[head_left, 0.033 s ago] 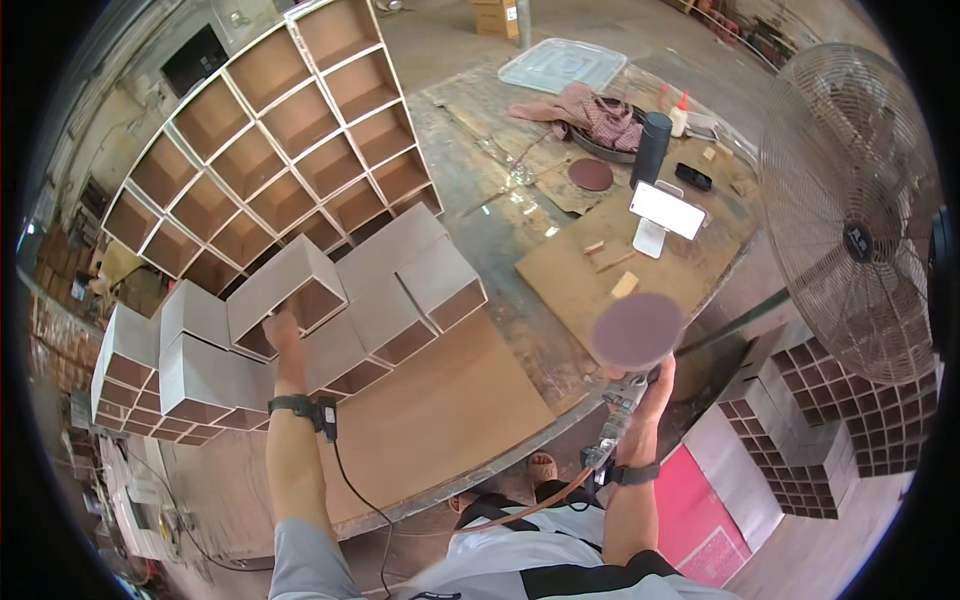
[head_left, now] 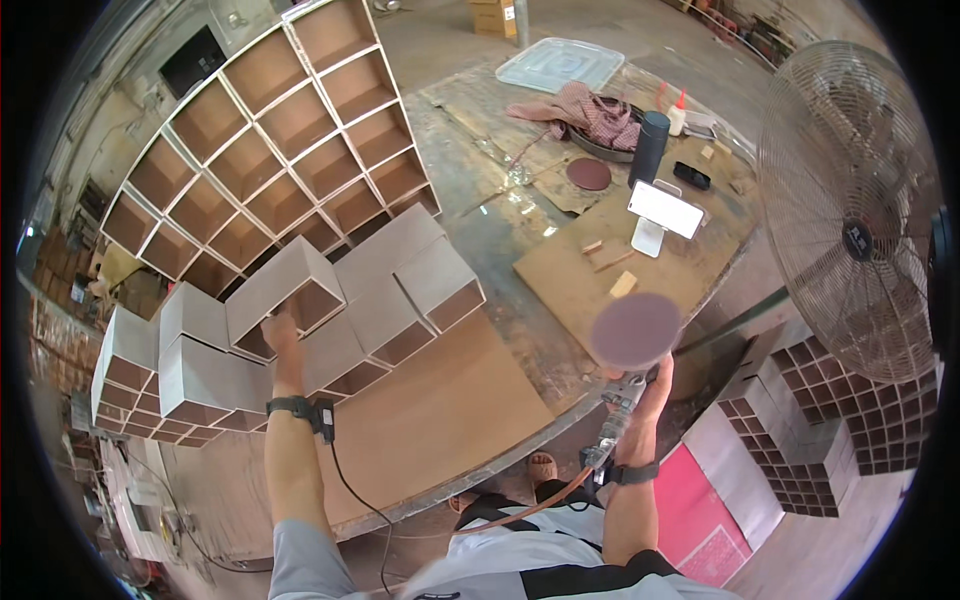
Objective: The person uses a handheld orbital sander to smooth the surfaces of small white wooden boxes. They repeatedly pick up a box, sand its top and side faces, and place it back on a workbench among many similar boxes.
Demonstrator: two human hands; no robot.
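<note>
Dusty, worn brown-and-grey tabletop (head_left: 482,243) spread across the head view. Near its left edge, the left hand (head_left: 285,335) reached into a grey, rectangular, brown-lined box (head_left: 275,285); whether its grip was closed, I could not tell. Over the near edge, the right hand (head_left: 655,390) clamped a silver metal sander (head_left: 622,402) with a round purple disc (head_left: 636,330). Nothing had visibly shifted since the previous frame, leaving disc and box apart.

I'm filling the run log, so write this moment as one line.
left hand: at mouth of box | right hand: holding sander | disc: apart from box
</note>
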